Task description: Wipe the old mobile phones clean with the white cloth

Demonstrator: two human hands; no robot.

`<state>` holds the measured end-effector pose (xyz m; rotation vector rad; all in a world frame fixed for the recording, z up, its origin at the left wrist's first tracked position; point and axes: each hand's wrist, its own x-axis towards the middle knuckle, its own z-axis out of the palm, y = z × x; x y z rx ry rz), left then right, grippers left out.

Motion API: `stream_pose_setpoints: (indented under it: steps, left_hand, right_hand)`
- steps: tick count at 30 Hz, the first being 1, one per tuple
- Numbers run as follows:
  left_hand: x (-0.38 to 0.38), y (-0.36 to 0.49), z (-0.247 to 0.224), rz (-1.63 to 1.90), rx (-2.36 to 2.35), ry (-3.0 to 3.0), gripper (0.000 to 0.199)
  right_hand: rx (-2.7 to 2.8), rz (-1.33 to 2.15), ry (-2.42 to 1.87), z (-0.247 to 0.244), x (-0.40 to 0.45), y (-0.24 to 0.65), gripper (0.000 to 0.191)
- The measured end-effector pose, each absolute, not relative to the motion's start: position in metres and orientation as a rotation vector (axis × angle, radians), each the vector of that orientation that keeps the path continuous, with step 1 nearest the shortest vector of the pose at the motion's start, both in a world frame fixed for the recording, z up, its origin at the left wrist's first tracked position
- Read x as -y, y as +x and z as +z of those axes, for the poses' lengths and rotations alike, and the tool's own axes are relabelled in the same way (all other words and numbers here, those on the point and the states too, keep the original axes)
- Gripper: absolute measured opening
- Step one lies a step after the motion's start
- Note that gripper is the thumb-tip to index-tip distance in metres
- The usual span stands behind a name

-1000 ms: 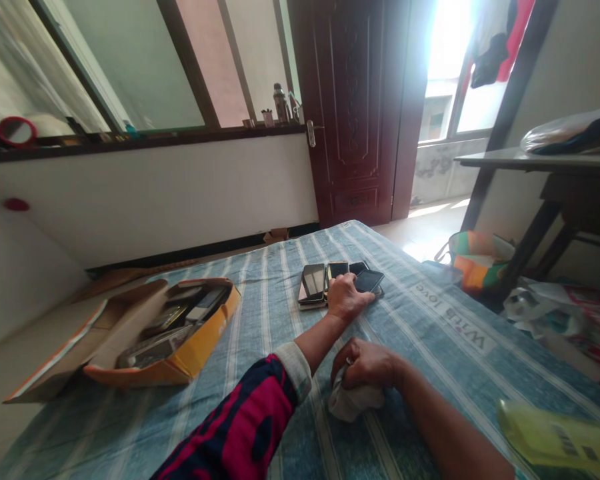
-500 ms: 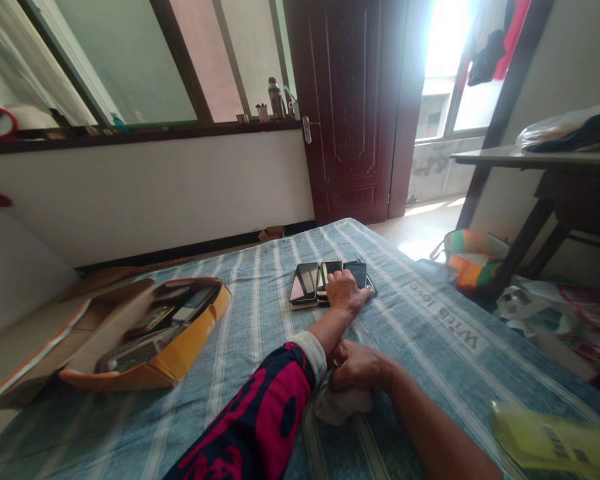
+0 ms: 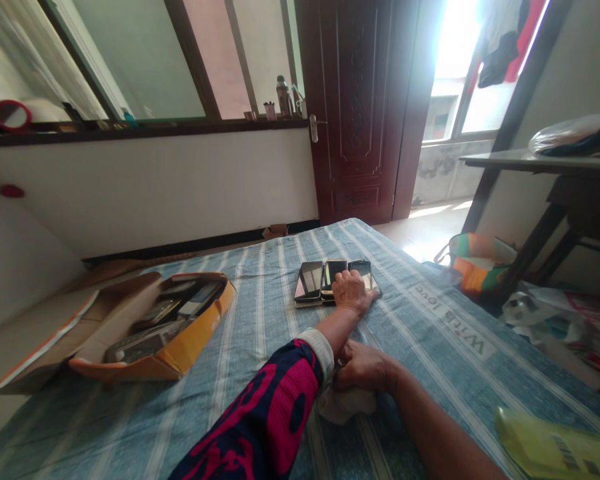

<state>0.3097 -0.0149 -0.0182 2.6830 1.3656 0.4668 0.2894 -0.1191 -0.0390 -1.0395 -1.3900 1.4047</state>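
Three stacks of phones lie side by side on the striped blue sheet: a left phone (image 3: 310, 279), a gold-edged middle phone (image 3: 336, 268) and a dark right phone (image 3: 361, 268). My left hand (image 3: 351, 291) reaches over the middle and right ones, its fingers spread and touching them. Below its wrist, my right hand (image 3: 363, 365) is closed on a pale cloth (image 3: 347, 405) that hangs down onto the sheet. An open orange box (image 3: 195, 343) on the left holds several phones.
A yellow-green packet (image 3: 555, 443) lies at the lower right of the bed (image 3: 260, 340). Beyond the bed stand a dark red door (image 3: 355, 167), a table (image 3: 540, 162) and bags (image 3: 480, 263) on the floor. Cups and a flask (image 3: 283, 97) line the sill.
The view has shifted slightly, so the scene sits a little further right. Both hands keep nearly the same places relative to the phones and cloth.
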Motion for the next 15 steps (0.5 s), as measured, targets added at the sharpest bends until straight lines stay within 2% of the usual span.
stream_pose_setpoints:
  steps: [5, 9, 13, 15]
  left_hand:
    - [0.015, 0.297, -0.019, 0.51, -1.235, 2.7, 0.055]
    - [0.018, 0.269, -0.021, 0.556, -1.13, 2.707, 0.034]
    - [0.023, 0.225, -0.025, 0.566, -1.081, 2.701, 0.015]
    - [0.027, 0.198, -0.026, 0.573, -1.087, 2.695, 0.013]
  right_hand:
    - [1.426, 1.436, -1.114, -0.043, 0.12, 0.291, 0.037]
    - [1.445, 1.454, -1.3, -0.041, 0.124, 0.292, 0.026]
    - [1.469, 1.424, -1.446, -0.042, 0.13, 0.292, 0.029]
    - [1.474, 1.385, -1.498, -0.044, 0.133, 0.293, 0.029]
